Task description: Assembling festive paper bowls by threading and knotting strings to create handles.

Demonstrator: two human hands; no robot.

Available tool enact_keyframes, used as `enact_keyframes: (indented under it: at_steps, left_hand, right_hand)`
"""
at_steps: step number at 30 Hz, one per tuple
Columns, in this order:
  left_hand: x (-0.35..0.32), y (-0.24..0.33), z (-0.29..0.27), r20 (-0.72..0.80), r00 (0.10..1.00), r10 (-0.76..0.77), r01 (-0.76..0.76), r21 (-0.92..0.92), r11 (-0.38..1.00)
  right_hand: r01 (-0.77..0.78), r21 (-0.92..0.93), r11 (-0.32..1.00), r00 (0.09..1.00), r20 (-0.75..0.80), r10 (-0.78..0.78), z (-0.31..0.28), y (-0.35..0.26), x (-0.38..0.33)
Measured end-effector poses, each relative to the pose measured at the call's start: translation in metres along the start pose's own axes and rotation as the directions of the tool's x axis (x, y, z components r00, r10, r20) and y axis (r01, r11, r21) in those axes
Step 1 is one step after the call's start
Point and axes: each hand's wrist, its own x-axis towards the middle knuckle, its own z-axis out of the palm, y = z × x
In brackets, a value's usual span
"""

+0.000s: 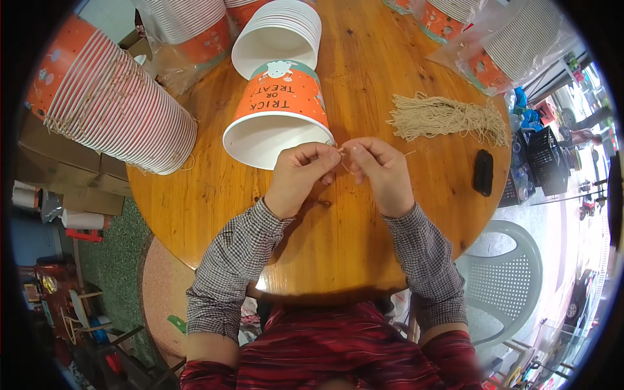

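An orange paper bucket (pixel 283 92) with a white inside lies on its side on the table, its mouth facing me. At the right edge of its rim, my left hand (pixel 300 174) pinches a thin beige cord (pixel 346 168) between thumb and fingers. Close beside it, my right hand (pixel 382 170) is also closed in a pinch on the cord, and a short end sticks out past its fingers. The fingers hide part of the cord and the spot where it meets the rim. Behind the bucket lies a nested stack of white-rimmed buckets (pixel 273 40).
A bundle of beige cords (pixel 448 118) lies on the right of the round wooden table (pixel 364 253), near a black object (pixel 483 173). A tall bucket stack (pixel 123 97) leans at the left with cords over it. Bagged buckets (pixel 517 49) stand far right. A grey plastic chair (pixel 507 279) is at right.
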Motion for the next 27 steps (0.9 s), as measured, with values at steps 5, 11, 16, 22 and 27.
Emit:
enact_keyframes:
  at_steps: [5,11,16,22,27]
  left_hand:
    - [-0.001,0.001,0.001,0.006,0.999,0.035,-0.034,-0.112,0.993]
    - [-0.001,-0.002,0.005,-0.092,0.988,0.124,-0.112,0.131,0.985]
    - [0.000,-0.007,0.003,-0.106,0.943,0.316,-0.290,0.206,0.935]
    - [-0.003,-0.003,0.012,-0.024,0.849,0.528,-0.405,0.612,0.679]
    - [0.002,-0.001,0.008,0.110,0.706,0.700,-0.542,0.719,0.434]
  right_hand:
    - [0.145,-0.113,0.983,0.989,0.000,-0.146,0.007,0.007,-0.001]
    - [0.308,-0.326,0.894,0.941,-0.036,-0.337,0.009,0.015,-0.002]
    - [0.270,-0.285,0.920,0.958,-0.020,-0.287,0.011,0.016,-0.004]
    - [0.306,-0.247,0.919,0.948,-0.007,-0.318,0.005,0.018,-0.001]
    - [0.224,-0.205,0.953,0.974,0.016,-0.226,0.000,0.016,-0.001]
